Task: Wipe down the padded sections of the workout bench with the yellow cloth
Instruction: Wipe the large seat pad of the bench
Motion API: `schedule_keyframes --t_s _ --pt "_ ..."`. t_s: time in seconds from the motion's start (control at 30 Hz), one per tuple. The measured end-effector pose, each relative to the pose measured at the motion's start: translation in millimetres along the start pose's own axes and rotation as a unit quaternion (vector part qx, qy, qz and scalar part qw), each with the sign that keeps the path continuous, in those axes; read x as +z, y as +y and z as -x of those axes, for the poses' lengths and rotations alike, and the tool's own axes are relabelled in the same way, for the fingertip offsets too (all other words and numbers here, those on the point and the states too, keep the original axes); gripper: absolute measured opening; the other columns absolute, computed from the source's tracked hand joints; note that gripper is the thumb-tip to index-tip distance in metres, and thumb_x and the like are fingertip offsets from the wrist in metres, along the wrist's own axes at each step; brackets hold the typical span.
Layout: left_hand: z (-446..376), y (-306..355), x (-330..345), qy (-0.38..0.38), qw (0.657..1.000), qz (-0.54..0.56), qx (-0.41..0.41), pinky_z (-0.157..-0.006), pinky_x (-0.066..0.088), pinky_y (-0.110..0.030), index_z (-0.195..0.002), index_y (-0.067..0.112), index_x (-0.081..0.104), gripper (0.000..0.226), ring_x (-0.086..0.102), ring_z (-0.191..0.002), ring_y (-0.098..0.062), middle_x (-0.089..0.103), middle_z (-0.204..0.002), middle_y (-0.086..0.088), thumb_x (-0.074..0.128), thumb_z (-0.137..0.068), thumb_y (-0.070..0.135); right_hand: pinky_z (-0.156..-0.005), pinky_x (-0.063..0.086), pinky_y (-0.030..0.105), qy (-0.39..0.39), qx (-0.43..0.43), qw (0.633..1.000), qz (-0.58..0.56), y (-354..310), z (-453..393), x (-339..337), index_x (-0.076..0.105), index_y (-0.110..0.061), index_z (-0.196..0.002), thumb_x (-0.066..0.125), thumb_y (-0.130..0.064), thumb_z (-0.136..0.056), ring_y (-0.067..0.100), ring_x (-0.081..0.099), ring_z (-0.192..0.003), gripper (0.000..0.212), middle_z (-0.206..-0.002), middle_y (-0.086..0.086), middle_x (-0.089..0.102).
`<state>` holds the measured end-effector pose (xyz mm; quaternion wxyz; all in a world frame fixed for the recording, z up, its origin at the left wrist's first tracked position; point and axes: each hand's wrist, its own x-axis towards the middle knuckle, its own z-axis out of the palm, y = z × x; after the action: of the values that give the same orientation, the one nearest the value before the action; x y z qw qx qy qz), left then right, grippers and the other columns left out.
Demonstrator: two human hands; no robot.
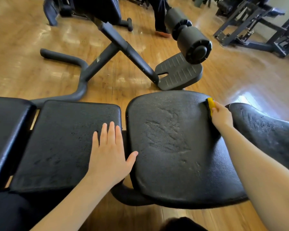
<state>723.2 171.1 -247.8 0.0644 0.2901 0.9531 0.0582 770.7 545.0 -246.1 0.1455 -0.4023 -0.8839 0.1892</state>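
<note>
Right hand (221, 115), right-centre of frame, grips the small folded yellow cloth (210, 104), fingers curled round it, cloth pressed on the far right edge of the wide rounded black vinyl seat pad (167, 147). Left hand (109, 152) lies flat, fingers straight and together, on the rectangular black vinyl pad (65, 144) left of centre; thumb reaches over the gap toward the seat pad.

Handling, my read: cloth is light, soft and bunches easily, so keep it wadded in the palm and press flat. Vinyl looks cracked and worn mid-pad, so it may snag; smoother near the rims, probably slick if damp.

Edges/room: seat pad rim curves down just past the cloth. Another curved black pad (265, 127) sits just beside it at far right, with a narrow gap between. A third black pad (5, 130) lies at far left. Open wooden floor (23, 72) beyond; a black-framed machine with foam rollers (190, 37) stands in the upper centre, well apart.
</note>
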Motion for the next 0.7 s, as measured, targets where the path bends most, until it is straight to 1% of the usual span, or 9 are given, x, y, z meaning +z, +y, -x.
schedule_keyframes --t_s 0.1,0.17,0.23,0.33,0.43,0.53,0.6,0.67,0.7 --pt "0.3 -0.5 1.3 0.004 1.0 0.005 0.001 -0.116 0.002 -0.048 -0.148 0.004 -0.003 0.091 -0.007 -0.144 -0.03 -0.006 -0.157 -0.014 0.026 -0.087 0.066 -0.094 0.039 0.042 0.02 0.041 0.999 0.005 -5.5 -4.9 4.3 0.053 -0.012 -0.125 0.037 -0.023 -0.098 0.041 0.049 -0.116 0.034 -0.127 0.022 0.055" --pt "0.3 -0.6 2.0 0.007 1.0 0.003 0.001 -0.116 0.001 -0.048 -0.147 0.004 -0.004 0.091 -0.008 -0.144 -0.03 -0.007 -0.157 -0.014 0.025 -0.087 0.066 -0.093 0.038 0.042 0.011 0.063 0.998 0.014 -9.7 -13.7 4.7 0.055 -0.004 -0.117 0.033 -0.03 -0.099 0.042 0.049 -0.114 0.039 -0.123 0.026 0.055" --pt "0.5 -0.6 2.4 0.007 1.0 -0.003 0.001 -0.115 0.0 -0.047 -0.147 0.004 -0.006 0.091 -0.01 -0.144 -0.03 -0.009 -0.156 -0.014 0.023 -0.087 0.066 -0.094 0.037 0.04 -0.006 0.067 0.998 0.007 -13.5 -21.5 3.8 0.056 -0.002 -0.116 0.027 -0.037 -0.099 0.041 0.048 -0.116 0.048 -0.125 0.026 0.055" --pt "-0.4 0.2 2.7 0.011 1.0 0.002 -0.003 -0.115 -0.001 -0.047 -0.147 0.005 -0.007 0.091 -0.01 -0.144 -0.03 -0.009 -0.156 -0.014 0.02 -0.087 0.067 -0.097 0.035 0.038 -0.019 0.046 0.999 -0.016 -23.0 -31.7 4.5 0.055 -0.006 -0.12 0.028 -0.037 -0.098 0.036 0.046 -0.121 0.047 -0.131 0.02 0.052" --pt "-1.1 0.0 3.0 0.015 1.0 0.007 -0.005 -0.115 -0.001 -0.048 -0.147 0.005 -0.005 0.093 -0.009 -0.144 -0.03 -0.007 -0.157 -0.014 0.01 -0.08 0.067 -0.097 0.035 0.034 -0.036 -0.03 0.999 -0.015 -48.9 -36.6 14.8 0.056 -0.011 -0.122 0.034 -0.032 -0.098 0.03 0.046 -0.122 0.039 -0.132 0.014 0.053" --pt "-2.0 -0.2 3.8 0.009 1.0 0.006 -0.005 -0.115 -0.002 -0.047 -0.147 0.006 -0.007 0.09 -0.012 -0.143 -0.03 -0.009 -0.156 -0.014 0.015 -0.086 0.068 -0.097 0.036 0.03 -0.061 -0.145 0.987 -0.02 -90.5 -27.6 34.5 0.06 -0.015 -0.12 0.041 -0.029 -0.096 0.026 0.05 -0.119 0.034 -0.126 0.01 0.059" --pt "-1.8 0.3 3.7 0.007 1.0 -0.002 -0.006 -0.115 -0.002 -0.047 -0.147 0.005 -0.008 0.09 -0.012 -0.143 -0.03 -0.01 -0.156 -0.013 0.018 -0.087 0.067 -0.099 0.037 0.033 -0.098 -0.206 0.974 -0.008 -118.4 -13.8 49.2 0.06 -0.015 -0.12 0.044 -0.032 -0.094 0.025 0.051 -0.117 0.034 -0.124 0.008 0.06" --pt "-1.7 -0.4 5.0 0.015 1.0 -0.008 -0.004 -0.115 0.0 -0.047 -0.147 0.005 -0.004 0.092 -0.009 -0.144 -0.03 -0.006 -0.157 -0.014 0.01 -0.083 0.068 -0.102 0.036 0.036 -0.131 -0.262 0.956 0.002 -141.6 3.8 63.1 0.057 -0.017 -0.122 0.045 -0.033 -0.094 0.022 0.05 -0.117 0.035 -0.124 0.005 0.059" --pt "-1.4 -0.4 5.2 0.014 1.0 -0.006 -0.006 -0.115 0.003 -0.047 -0.148 0.004 0.001 0.094 -0.005 -0.144 -0.031 -0.001 -0.157 -0.015 0.008 -0.079 0.068 -0.104 0.035 0.036 -0.141 -0.29 0.947 0.006 -150.1 12.0 69.4 0.055 -0.018 -0.124 0.045 -0.033 -0.094 0.021 0.049 -0.119 0.036 -0.126 0.004 0.057"
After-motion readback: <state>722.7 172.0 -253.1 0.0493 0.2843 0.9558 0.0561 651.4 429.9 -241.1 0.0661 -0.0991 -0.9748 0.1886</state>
